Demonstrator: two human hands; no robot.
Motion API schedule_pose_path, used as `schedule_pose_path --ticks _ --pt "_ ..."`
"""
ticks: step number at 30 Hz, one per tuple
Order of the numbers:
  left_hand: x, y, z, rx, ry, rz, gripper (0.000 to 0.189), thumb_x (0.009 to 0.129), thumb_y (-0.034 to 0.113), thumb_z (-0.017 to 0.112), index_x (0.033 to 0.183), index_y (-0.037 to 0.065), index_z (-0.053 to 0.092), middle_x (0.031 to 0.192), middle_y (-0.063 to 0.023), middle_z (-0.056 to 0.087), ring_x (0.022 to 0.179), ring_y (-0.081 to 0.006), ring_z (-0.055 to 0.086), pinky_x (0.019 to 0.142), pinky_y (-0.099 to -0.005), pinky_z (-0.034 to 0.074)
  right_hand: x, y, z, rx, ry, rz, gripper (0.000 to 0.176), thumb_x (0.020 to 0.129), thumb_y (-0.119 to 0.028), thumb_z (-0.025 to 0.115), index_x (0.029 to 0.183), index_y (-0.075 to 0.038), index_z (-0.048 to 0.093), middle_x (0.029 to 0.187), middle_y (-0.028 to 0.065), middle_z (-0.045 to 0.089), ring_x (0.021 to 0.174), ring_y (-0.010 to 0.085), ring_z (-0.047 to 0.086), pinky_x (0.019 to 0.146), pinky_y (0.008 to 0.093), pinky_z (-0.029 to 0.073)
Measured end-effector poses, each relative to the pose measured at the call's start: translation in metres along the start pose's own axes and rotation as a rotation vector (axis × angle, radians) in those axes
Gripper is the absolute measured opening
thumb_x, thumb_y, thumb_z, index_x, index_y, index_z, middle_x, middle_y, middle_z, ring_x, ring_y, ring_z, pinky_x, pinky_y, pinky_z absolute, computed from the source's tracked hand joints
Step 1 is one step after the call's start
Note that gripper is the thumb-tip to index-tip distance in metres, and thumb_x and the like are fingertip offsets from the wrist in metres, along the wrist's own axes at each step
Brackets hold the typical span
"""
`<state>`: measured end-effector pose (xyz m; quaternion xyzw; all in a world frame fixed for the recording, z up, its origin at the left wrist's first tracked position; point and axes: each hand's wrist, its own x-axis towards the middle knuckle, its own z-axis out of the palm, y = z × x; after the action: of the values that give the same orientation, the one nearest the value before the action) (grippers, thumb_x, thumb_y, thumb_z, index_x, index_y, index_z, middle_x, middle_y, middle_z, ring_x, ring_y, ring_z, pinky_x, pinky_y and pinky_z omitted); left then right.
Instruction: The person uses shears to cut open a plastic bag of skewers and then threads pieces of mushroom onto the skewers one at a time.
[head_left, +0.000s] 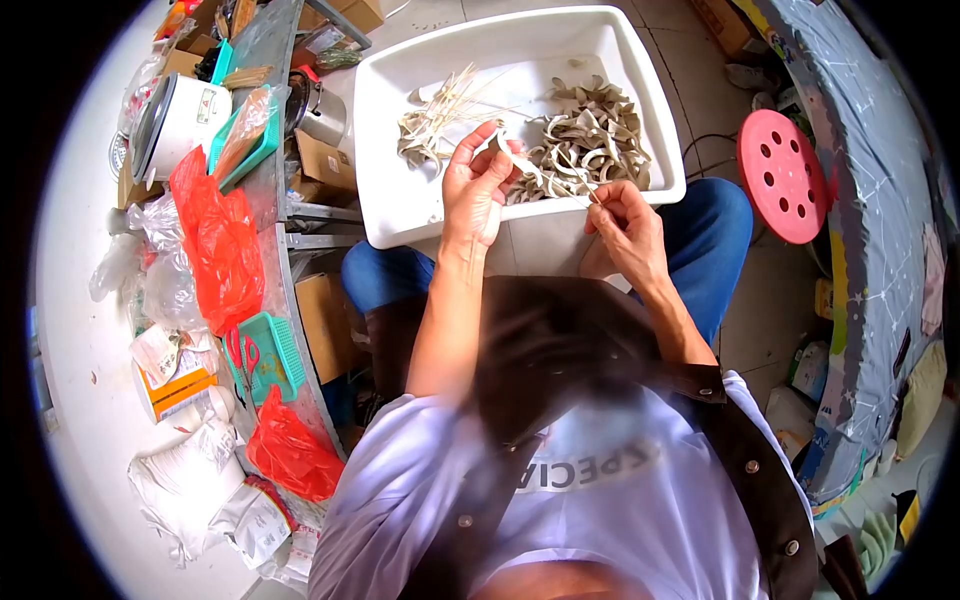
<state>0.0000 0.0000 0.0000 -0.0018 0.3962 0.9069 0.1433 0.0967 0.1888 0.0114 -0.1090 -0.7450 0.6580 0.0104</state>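
Observation:
My left hand (476, 190) is raised over the near side of a white plastic tub (400, 228), thumb and fingers closed on a pale grey-beige strip (507, 148). To the right, my right hand (628, 232) pinches a thin wooden skewer (580, 187) at the tub's near rim. The skewer slants up and left toward the strip. Curled grey-beige strips (600, 130) lie heaped in the right half of the tub. At the left of the tub, several loaded skewers (428, 128) rest in a bunch, their bare sticks fanning up and right.
On my left, a metal-edged table (275, 255) holds red plastic bags (215, 240), a green basket (262, 385) and red-handled scissors (240, 352). A cardboard box (325, 165) and a metal pot (322, 110) stand beside it. A red stool (782, 177) is on the right, near a grey cloth-covered edge (870, 200).

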Motion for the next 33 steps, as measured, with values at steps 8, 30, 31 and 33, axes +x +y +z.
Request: schedule_pose_path --ticks 8,30,31,33 --pt "0.000 0.001 0.005 0.030 -0.027 0.006 0.045 0.082 0.004 0.070 0.123 0.005 0.051 0.099 -0.0114 0.066 0.089 -0.0175 0.064 0.081 -0.0307 0.053 0.002 0.002 0.003 -0.069 0.005 -0.010 0.013 0.088 -0.008 0.060 0.099 -0.003 0.054 0.068 0.0011 0.063 0.059 0.0047 0.051 0.058 0.0215 0.041" --pt "-0.013 -0.026 0.008 0.073 0.056 -0.067 0.040 0.083 0.002 0.068 0.120 0.004 0.052 0.100 -0.0103 0.066 0.090 -0.0176 0.063 0.081 -0.0291 0.052 0.002 0.020 0.022 0.051 0.047 0.032 0.012 0.091 -0.011 0.058 0.099 -0.003 0.054 0.070 0.0040 0.065 0.063 0.0075 0.056 0.060 0.0237 0.045" --pt "-0.011 -0.024 0.006 0.066 0.074 -0.065 0.039 0.083 0.002 0.068 0.119 0.004 0.052 0.099 -0.0112 0.066 0.089 -0.0177 0.064 0.080 -0.0294 0.052 0.005 0.016 0.018 -0.002 0.041 0.064 0.012 0.092 -0.012 0.057 0.100 -0.003 0.054 0.072 0.0047 0.066 0.063 0.0080 0.056 0.060 0.0242 0.045" --pt "-0.001 -0.019 -0.007 0.064 0.143 -0.039 0.035 0.083 0.003 0.068 0.115 0.004 0.054 0.097 -0.0112 0.067 0.088 -0.0179 0.064 0.078 -0.0292 0.053 0.013 0.010 0.010 0.015 0.107 0.099 0.013 0.093 -0.013 0.056 0.101 -0.002 0.054 0.077 0.0082 0.069 0.066 0.0100 0.060 0.062 0.0252 0.048"
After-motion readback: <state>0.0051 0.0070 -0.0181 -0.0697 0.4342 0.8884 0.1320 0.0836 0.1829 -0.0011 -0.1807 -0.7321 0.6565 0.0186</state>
